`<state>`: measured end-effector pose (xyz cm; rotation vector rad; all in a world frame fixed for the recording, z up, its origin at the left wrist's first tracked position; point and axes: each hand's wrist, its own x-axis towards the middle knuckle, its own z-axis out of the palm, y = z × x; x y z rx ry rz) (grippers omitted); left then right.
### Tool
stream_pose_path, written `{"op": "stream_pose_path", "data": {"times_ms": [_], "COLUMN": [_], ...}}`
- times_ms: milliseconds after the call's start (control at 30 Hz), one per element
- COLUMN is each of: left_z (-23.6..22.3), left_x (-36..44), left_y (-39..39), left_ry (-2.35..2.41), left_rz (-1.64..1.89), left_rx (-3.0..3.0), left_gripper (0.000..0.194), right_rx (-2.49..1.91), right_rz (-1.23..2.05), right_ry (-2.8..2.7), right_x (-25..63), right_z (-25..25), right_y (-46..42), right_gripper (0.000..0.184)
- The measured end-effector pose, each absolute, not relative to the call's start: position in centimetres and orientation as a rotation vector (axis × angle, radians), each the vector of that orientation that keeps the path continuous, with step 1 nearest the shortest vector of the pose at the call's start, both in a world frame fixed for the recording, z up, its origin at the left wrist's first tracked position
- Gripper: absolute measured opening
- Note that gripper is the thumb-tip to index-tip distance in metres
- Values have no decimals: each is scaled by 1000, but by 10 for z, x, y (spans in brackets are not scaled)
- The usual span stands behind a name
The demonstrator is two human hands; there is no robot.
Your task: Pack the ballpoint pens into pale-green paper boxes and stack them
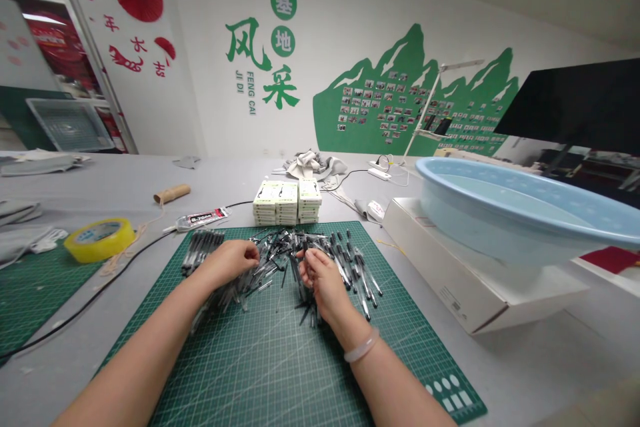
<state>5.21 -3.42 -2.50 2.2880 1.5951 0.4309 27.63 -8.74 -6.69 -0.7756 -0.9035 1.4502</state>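
A loose heap of several black pens lies across the far half of a green cutting mat. My left hand rests on the left side of the heap with its fingers curled round pens. My right hand is closed on a bunch of pens held upright near the middle of the mat; a pale bangle sits on that wrist. A neat row of pens lies at the mat's far left corner. Stacked small white boxes stand just beyond the mat.
A pale blue basin sits on a flat white box to the right. At the left are a yellow tape roll, a glue tube, a cardboard tube and a black cable. A desk lamp stands behind.
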Motion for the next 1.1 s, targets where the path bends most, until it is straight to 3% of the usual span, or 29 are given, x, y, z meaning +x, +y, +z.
{"op": "stream_pose_path", "data": {"times_ms": [467, 800, 1100], "left_z": [-9, -30, -55], "left_x": [77, 27, 46], "left_y": [-48, 12, 34], "left_ry": [1462, 2004, 2019], "left_rz": [852, 381, 347], "left_rx": [2109, 2266, 2304], "left_gripper": [28, 21, 23], "right_rx": [-826, -833, -827], "right_rz": [1427, 1438, 1428], "right_ry": [-1017, -986, -1003], "right_x": [270, 270, 272], "right_z": [-61, -60, -65], "right_y": [-94, -94, -91], "right_gripper": [29, 26, 27]}}
